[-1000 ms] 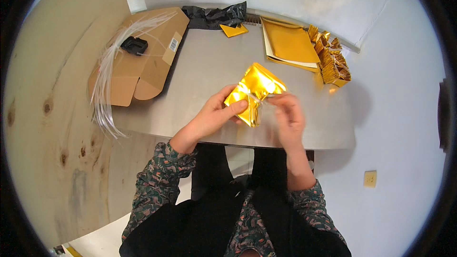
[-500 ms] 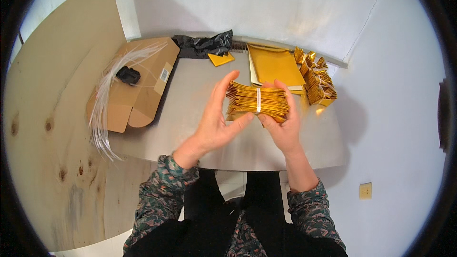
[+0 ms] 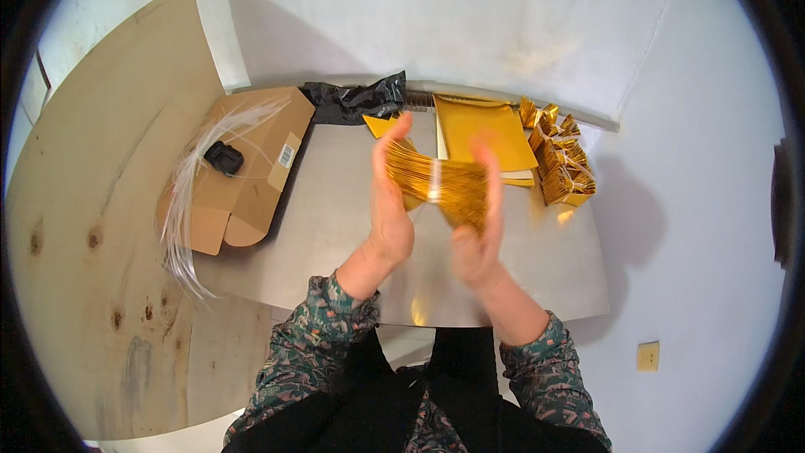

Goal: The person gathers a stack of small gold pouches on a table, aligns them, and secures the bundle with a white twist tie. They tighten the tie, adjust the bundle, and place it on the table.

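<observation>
Here's the gold bundle (image 3: 444, 186), held up over the counter (image 3: 327, 226), left hand (image 3: 391, 214) on one end, blurred right hand (image 3: 480, 243) on the other, flat-palmed grip clasping it, white band (image 3: 435, 180) round its middle, gold sheets (image 3: 485, 134) just beyond.
</observation>
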Demonstrator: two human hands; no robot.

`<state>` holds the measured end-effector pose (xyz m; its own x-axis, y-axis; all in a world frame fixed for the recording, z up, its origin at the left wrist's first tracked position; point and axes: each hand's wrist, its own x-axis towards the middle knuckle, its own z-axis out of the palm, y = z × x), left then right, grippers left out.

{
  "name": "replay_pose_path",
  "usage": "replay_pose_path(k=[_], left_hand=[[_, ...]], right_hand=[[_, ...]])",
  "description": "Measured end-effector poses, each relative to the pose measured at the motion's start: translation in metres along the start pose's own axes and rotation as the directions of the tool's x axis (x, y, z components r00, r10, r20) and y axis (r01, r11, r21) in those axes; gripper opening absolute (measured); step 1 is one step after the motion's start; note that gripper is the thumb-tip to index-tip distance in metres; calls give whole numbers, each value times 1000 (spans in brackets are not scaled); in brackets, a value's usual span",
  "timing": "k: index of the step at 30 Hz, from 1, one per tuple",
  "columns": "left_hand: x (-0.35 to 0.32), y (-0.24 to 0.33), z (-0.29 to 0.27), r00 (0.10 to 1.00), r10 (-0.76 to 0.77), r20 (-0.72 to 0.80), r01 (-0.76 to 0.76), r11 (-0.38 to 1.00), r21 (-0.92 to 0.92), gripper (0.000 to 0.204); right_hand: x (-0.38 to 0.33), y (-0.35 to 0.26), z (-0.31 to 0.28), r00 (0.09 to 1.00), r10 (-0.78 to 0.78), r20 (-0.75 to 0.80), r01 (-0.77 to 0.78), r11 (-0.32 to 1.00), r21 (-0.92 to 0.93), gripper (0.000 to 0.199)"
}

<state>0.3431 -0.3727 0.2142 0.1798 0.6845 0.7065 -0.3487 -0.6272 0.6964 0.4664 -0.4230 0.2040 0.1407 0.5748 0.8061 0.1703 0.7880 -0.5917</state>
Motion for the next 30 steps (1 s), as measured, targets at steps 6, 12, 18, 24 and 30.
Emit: replay_pose_path(k=[6,12,18,24,30], left_hand=[[14,-24,19,984,121,128,-132,988,82,89],[36,-50,9,1000,-23,-20,23,1000,9,91],[36,-64,-1,1000,22,21,-25,987,158,105],[40,-83,-31,968,145,203,-208,919,335,105],[33,-113,-42,999,45,23,-49,967,250,90]], right_hand=[[34,30,-28,996,55,-74,-51,997,53,87],[38,58,-12,993,-64,-98,61,998,-34,77],[39,86,-7,982,112,-154,-91,987,135,82],[49,106,-7,980,175,-89,-156,970,188,83],[34,118,16,967,215,-138,-185,962,199,84]])
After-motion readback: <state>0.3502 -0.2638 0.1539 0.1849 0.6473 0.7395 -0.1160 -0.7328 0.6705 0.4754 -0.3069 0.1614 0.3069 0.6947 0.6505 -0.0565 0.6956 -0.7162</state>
